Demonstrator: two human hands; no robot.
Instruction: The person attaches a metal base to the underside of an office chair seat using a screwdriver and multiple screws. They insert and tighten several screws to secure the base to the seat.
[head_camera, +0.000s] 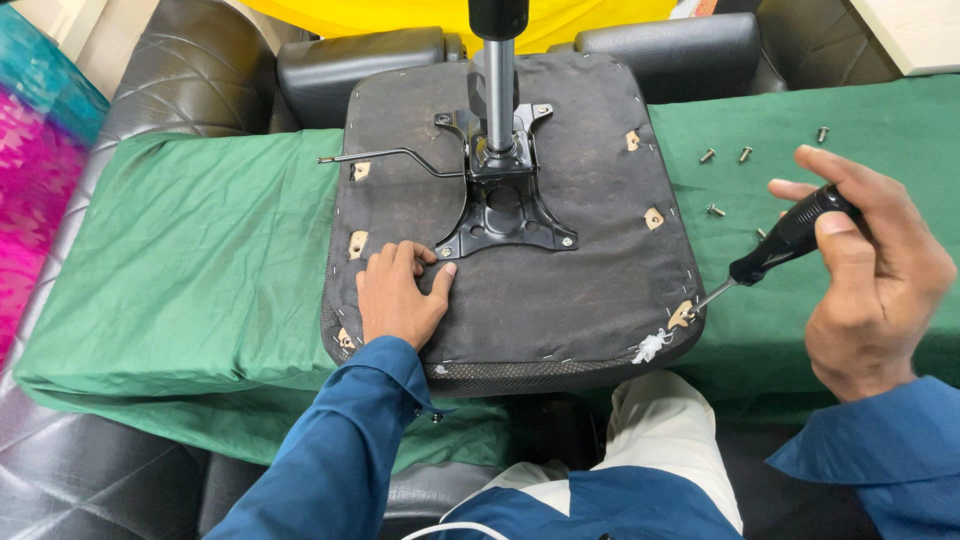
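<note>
1. An upturned office chair seat (560, 270) lies in the middle of the frame on a green cloth (190, 260); its dark fabric underside faces up, with staples along the edge.
2. A black metal mounting plate (503, 205) sits at the centre of the seat; a chrome column (498, 90) rises from it toward the top edge, and a thin lever (390, 157) sticks out to the left.
3. The left hand (400, 295) rests flat on the underside just left of the plate, fingers loosely spread, gripping nothing.
4. The right hand (875, 270), at the right of the frame, is clamped around the black handle of a screwdriver (775, 250); its tip touches the seat's lower right corner, beside a scrap of white stuffing (650, 345).
5. Several loose screws (745, 153) lie on the cloth at upper right, near the right hand.
</note>
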